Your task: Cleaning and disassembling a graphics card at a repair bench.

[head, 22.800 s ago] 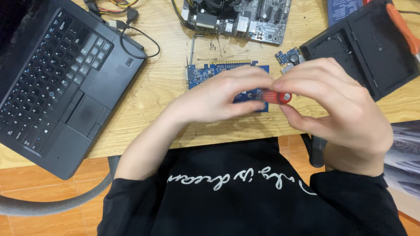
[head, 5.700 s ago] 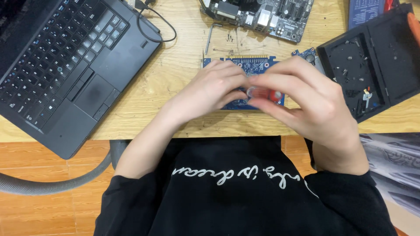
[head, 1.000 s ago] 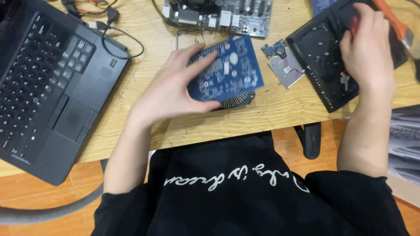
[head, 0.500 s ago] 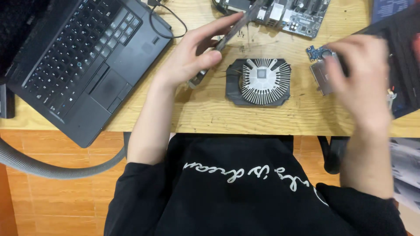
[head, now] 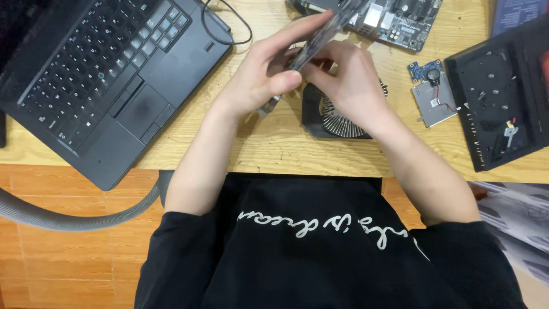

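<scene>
Fingers of the left hand (head: 260,77) are curled around a circuit board (head: 320,37), thumb pressed on its near face and the other fingers stretched along the far side, so the board stands on edge, tilted, above the worktop (head: 274,143). The right hand (head: 351,86) has its fingers bent together against the lower part of the same board; whether they pinch it or only press it I cannot tell. Directly under the right hand, a round finned heatsink (head: 337,117) in a black frame lies on the worktop.

Counted: 1 held board, 1 heatsink, 1 laptop (head: 97,74) at the left, 1 larger board (head: 394,17) at the far edge, 1 small blue board (head: 426,70) beside 1 grey metal plate (head: 433,103), and 1 black tray (head: 503,97) at the right.

Half a second ago the right hand was over by the small blue board; now it has joined the left on the held board.
</scene>
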